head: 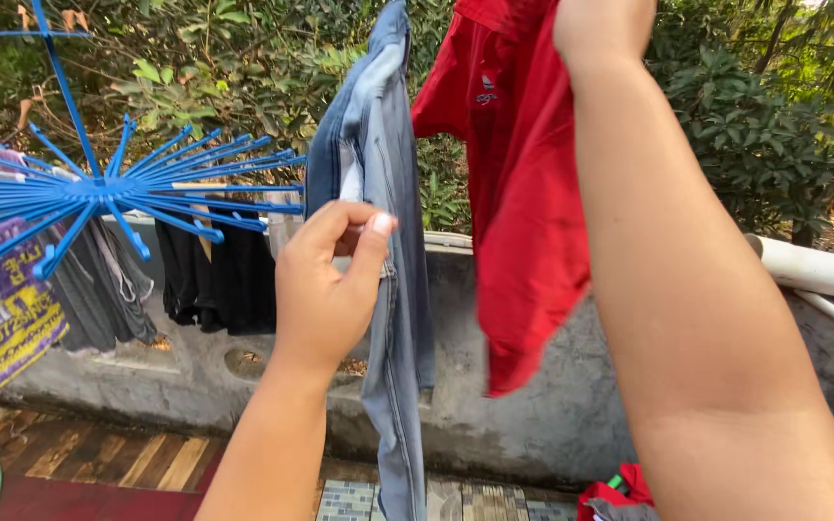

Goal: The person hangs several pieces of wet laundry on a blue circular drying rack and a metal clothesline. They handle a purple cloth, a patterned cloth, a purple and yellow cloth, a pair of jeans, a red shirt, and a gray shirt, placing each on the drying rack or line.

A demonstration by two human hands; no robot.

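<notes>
Hanging washing: jeans pinched in the left hand, red shirt gripped by the right.

The left hand (325, 280) was closed in a pinch, thumb against fingers, on the edge of the hanging jeans (388, 289), which fell straight from above the frame nearly to the tiled floor (480, 502). The right hand (602, 29), raised and cut off by the top edge, appeared closed on the top of the red shirt (518, 193), which hung just beside the jeans; its fastening was out of view. Both garments looked already up but not yet let go. To the left, a blue spoked rack (108, 188) carried dark clothes (214, 275). More red cloth (615, 494) lay below by the concrete wall (533, 425), seemingly yet unhung.
</notes>
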